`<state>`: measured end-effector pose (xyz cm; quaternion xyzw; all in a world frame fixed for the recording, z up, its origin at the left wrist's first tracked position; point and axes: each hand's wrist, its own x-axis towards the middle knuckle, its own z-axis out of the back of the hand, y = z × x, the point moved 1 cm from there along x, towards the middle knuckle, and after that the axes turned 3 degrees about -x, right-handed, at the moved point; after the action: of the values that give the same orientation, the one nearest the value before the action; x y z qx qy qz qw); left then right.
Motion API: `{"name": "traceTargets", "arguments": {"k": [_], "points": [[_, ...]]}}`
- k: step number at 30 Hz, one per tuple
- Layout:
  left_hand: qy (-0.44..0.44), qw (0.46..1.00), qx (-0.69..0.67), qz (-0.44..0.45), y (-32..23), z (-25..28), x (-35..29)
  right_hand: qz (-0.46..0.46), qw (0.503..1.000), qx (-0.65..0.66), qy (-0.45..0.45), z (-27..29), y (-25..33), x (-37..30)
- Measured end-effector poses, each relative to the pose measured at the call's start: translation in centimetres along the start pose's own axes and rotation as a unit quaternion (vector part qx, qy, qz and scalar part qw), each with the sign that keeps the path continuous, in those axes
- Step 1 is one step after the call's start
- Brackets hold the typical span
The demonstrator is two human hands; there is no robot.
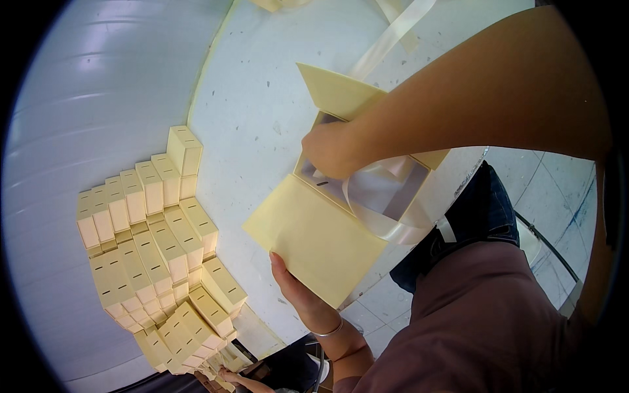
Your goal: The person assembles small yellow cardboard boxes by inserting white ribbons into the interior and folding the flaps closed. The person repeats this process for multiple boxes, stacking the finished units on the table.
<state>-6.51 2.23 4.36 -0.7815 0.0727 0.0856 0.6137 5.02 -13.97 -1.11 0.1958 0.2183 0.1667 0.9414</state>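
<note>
A pale yellow box [419, 190] with a grey-lavender inside lies on the table, its flaps spread out. My right hand [334, 149] reaches down into it, fingers curled; what they hold, if anything, is hidden. A white ribbon [396, 230] loops out of the box beside that hand and over its near side. My left hand [301, 295] grips the edge of the wide front flap [314, 236], thumb on top and the other fingers out of sight beneath. On the far side another flap [337, 88] stands up, partly behind my right forearm.
Stacks of pale yellow boxes [154, 245] line the left side of the white table [242, 131]. More white ribbon [393, 36] lies at the far edge. At the bottom, another person's hand [239, 378] is near the stacks. Tiled floor [524, 173] shows at right.
</note>
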Motion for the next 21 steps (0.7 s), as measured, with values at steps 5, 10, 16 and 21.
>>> {"name": "traceTargets", "arguments": {"k": [5,10,16,21], "points": [[0.012,1.000,-0.003,0.000,-0.1,-0.2,-0.1,0.023,0.997,-0.071,0.027,-0.1,0.0,0.5],[-0.016,1.000,-0.023,-0.007,0.0,0.2,-0.3,0.042,0.995,-0.076,0.057,0.3,0.4,0.0],[0.017,0.998,-0.043,-0.032,-2.5,-0.9,2.8,0.020,0.998,0.042,0.050,0.7,0.6,-1.1],[0.164,0.982,-0.046,-0.083,-10.1,-6.0,11.3,0.041,0.998,0.039,0.034,1.7,0.7,-2.9]]}}
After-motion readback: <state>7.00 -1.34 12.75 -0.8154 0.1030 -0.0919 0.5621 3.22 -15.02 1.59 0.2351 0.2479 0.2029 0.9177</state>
